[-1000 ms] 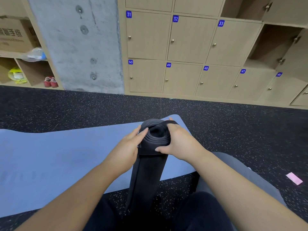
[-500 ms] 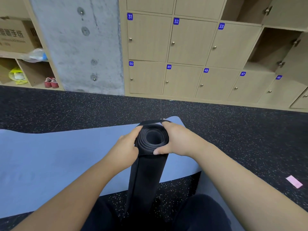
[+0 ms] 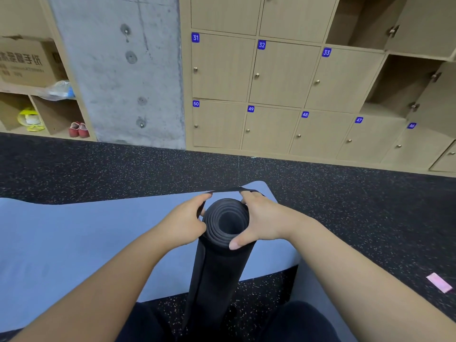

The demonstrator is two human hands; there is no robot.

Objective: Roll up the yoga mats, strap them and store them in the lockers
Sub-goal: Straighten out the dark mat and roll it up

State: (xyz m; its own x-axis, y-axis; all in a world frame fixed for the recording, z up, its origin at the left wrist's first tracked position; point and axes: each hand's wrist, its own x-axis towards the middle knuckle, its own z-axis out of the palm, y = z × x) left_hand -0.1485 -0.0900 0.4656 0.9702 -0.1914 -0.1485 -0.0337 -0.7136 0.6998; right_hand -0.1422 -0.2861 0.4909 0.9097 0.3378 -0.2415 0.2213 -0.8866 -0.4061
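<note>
A rolled black yoga mat [image 3: 217, 275] stands nearly upright between my knees, its spiral end facing me. A thin black strap [image 3: 225, 190] stretches taut just beyond the top of the roll. My left hand [image 3: 183, 224] pinches the strap's left end beside the roll. My right hand [image 3: 265, 219] holds the strap's right end with its fingers, the thumb pressed on the roll's near rim. A blue yoga mat [image 3: 74, 240] lies flat on the floor beneath. Wooden numbered lockers [image 3: 278, 77] line the far wall.
Two lockers at the upper right stand with doors open [image 3: 394, 85]. A concrete pillar [image 3: 121, 70] rises left of the lockers. Left shelving holds a cardboard box [image 3: 24, 61] and red shoes [image 3: 79, 129]. A pink slip [image 3: 439, 285] lies on the dark speckled floor at right.
The strap has been lifted off the roll's end and drawn out taut beyond its top. Both hands have shifted up along the rim, and the spiral end is now uncovered.
</note>
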